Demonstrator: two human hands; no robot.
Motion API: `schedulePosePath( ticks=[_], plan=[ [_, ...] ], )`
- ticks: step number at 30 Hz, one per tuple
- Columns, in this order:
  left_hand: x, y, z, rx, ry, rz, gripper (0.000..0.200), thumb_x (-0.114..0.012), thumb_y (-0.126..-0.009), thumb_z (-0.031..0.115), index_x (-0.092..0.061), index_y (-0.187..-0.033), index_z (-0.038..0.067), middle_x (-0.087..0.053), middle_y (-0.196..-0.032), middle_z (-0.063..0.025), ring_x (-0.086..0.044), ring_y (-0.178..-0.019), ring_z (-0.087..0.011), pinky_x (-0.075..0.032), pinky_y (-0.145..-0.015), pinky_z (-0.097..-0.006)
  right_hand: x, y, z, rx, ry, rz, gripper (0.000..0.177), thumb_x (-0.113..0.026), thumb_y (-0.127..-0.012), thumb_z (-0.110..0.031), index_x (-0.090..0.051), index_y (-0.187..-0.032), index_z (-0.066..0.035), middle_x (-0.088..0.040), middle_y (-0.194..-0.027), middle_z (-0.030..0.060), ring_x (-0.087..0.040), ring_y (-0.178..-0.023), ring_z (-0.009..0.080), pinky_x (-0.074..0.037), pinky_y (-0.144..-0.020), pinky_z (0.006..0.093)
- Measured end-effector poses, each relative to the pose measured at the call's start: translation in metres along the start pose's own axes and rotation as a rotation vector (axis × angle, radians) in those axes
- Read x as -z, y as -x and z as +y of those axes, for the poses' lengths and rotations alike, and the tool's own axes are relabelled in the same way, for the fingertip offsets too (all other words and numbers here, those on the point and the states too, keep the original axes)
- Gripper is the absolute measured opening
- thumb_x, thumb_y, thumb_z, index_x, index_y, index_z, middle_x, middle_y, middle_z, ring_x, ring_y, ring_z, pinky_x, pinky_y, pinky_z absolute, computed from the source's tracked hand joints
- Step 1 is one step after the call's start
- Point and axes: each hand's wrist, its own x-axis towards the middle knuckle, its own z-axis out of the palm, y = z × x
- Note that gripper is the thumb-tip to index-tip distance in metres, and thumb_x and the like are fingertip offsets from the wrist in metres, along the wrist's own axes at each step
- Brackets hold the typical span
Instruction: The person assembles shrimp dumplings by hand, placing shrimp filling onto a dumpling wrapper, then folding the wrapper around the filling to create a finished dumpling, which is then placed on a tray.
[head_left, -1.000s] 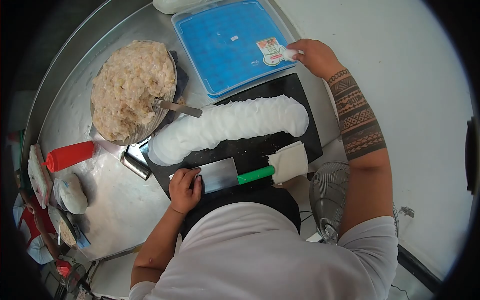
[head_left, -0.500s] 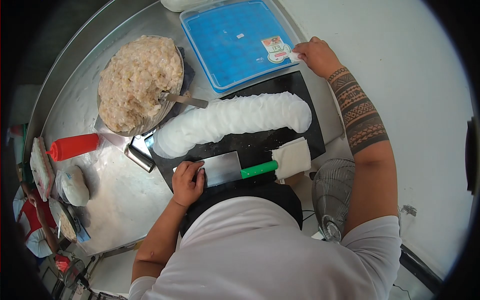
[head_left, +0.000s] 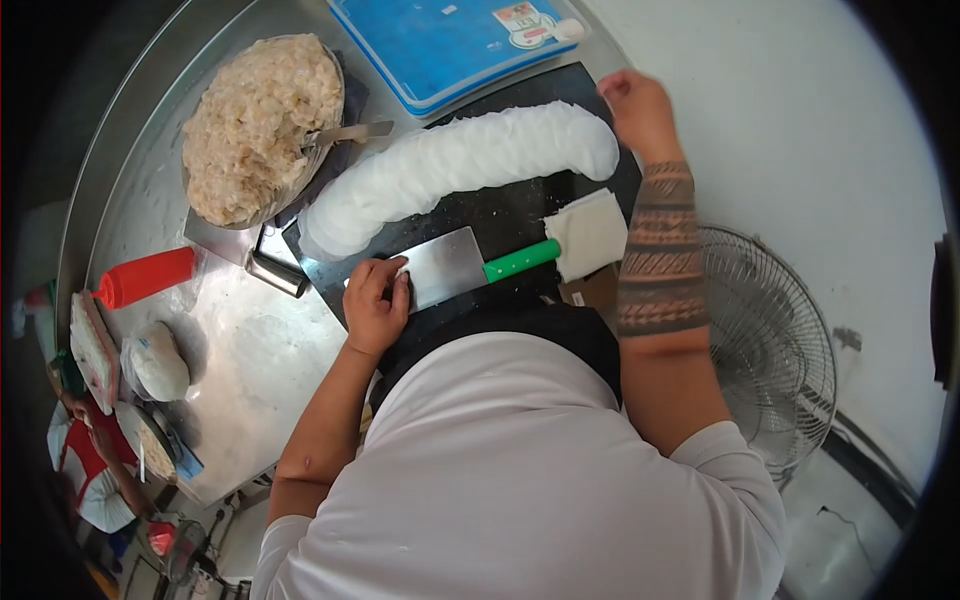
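Observation:
My left hand [head_left: 377,303] rests at the board's near left edge against the blade end of a cleaver [head_left: 448,266] with a green handle. Its fingers are bent, with a gap between index finger and thumb. Raised beyond the board's right corner, my right hand [head_left: 643,108] has its fingers curled closed; nothing shows in them. A long row of overlapping thin white round wrappers [head_left: 460,165] lies across the black board [head_left: 470,215]. By the cleaver handle is a folded white cloth [head_left: 588,235]. A small white piece [head_left: 569,31] sits on the blue container's corner.
A heaped bowl of pale chunky filling [head_left: 255,125] with a metal spatula [head_left: 352,133] stands left of the blue lidded container [head_left: 430,45]. A red squeeze bottle [head_left: 147,277] and a bagged white lump [head_left: 158,362] lie left. A fan [head_left: 770,340] stands right; another person [head_left: 95,450] is lower left.
My right hand has let go of the small white piece on the blue container and drawn back toward me. My left hand stays by the blade. The view has shifted, showing more of the fan.

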Motion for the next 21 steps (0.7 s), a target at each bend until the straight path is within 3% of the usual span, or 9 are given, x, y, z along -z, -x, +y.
schedulePosePath(
  ticks=[4,9,11,14,18,21],
  plan=[
    [0.0,0.002,-0.002,-0.011,0.004,-0.026,0.019,-0.073,-0.086,0.004,-0.074,-0.105,0.008,-0.063,-0.089,-0.0085,-0.064,-0.073,-0.0231,-0.052,-0.068,-0.0346,-0.026,0.071,0.012,-0.112,-0.032,-0.052,0.015,-0.072,-0.092,-0.019,-0.074,-0.088,-0.005,-0.073,-0.081,0.014,-0.071,-0.075,0.0302,-0.056,-0.072,0.0397],
    [-0.003,0.004,-0.004,-0.005,-0.007,-0.012,0.017,-0.072,-0.087,0.005,-0.074,-0.104,0.007,-0.065,-0.091,-0.0087,-0.064,-0.073,-0.023,-0.052,-0.067,-0.0341,-0.04,0.083,0.013,-0.117,-0.07,-0.001,0.024,-0.076,-0.09,-0.026,-0.072,-0.086,-0.003,-0.072,-0.078,0.0149,-0.071,-0.075,0.0327,-0.055,-0.072,0.0424],
    [-0.004,0.003,-0.003,-0.011,-0.009,-0.017,0.017,-0.072,-0.087,0.005,-0.074,-0.104,0.007,-0.065,-0.091,-0.0087,-0.064,-0.073,-0.0231,-0.053,-0.068,-0.034,-0.038,0.074,-0.005,-0.252,0.017,-0.061,0.035,-0.077,-0.089,-0.036,-0.072,-0.088,-0.002,-0.073,-0.085,0.0179,-0.071,-0.082,0.0342,-0.056,-0.076,0.0436],
    [-0.004,0.005,-0.004,-0.016,-0.013,-0.013,0.017,-0.072,-0.087,0.005,-0.074,-0.104,0.008,-0.066,-0.092,-0.0088,-0.065,-0.073,-0.0232,-0.053,-0.068,-0.0338,-0.051,0.061,-0.001,-0.265,0.136,-0.136,0.046,-0.076,-0.089,-0.046,-0.072,-0.09,0.0,-0.073,-0.095,0.0221,-0.071,-0.092,0.0372,-0.056,-0.084,0.0459],
    [-0.004,0.005,-0.002,-0.008,-0.003,-0.004,0.016,-0.071,-0.088,0.005,-0.074,-0.103,0.007,-0.066,-0.092,-0.0089,-0.066,-0.074,-0.0233,-0.053,-0.069,-0.0337,-0.062,0.045,0.026,-0.197,0.209,-0.216,0.051,-0.076,-0.087,-0.049,-0.071,-0.09,0.002,-0.072,-0.103,0.0242,-0.07,-0.099,0.0397,-0.056,-0.09,0.0474],
    [-0.003,0.006,-0.002,-0.039,-0.018,0.004,0.015,-0.071,-0.088,0.005,-0.074,-0.103,0.007,-0.066,-0.092,-0.0086,-0.065,-0.074,-0.023,-0.054,-0.068,-0.0334,-0.053,0.047,0.037,-0.117,0.163,-0.252,0.042,-0.075,-0.086,-0.04,-0.073,-0.089,0.001,-0.072,-0.102,0.0244,-0.069,-0.101,0.0416,-0.055,-0.092,0.0495]
  ],
)
